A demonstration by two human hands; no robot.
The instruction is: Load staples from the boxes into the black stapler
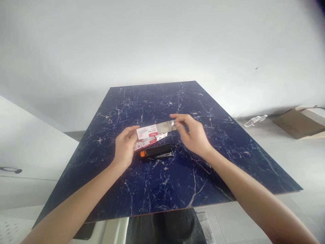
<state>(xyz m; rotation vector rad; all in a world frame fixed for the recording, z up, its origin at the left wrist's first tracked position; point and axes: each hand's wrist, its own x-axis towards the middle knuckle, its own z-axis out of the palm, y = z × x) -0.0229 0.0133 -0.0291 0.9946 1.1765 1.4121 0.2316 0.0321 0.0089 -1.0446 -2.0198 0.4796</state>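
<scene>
My left hand [125, 145] is closed on a small white-and-red printed box [147, 131], held above the table between thumb and fingers. From the box's right end a greyish, see-through piece [165, 126], like plastic wrap, stretches across to my right hand [191, 132]. My right thumb and fingers pinch its far end, where something shiny shows. Just below the held box are more white-and-red boxes [148, 141], partly hidden behind it and my left hand. A black stapler [158, 152] with an orange end lies on the table nearest me, touched by neither hand.
The dark blue marble-patterned table [162, 189] stands against a white wall [152, 40]. On the floor to the right are a clear plastic bottle [255, 120] and an open cardboard box [299, 123]. A white door with a handle [10, 170] is at left.
</scene>
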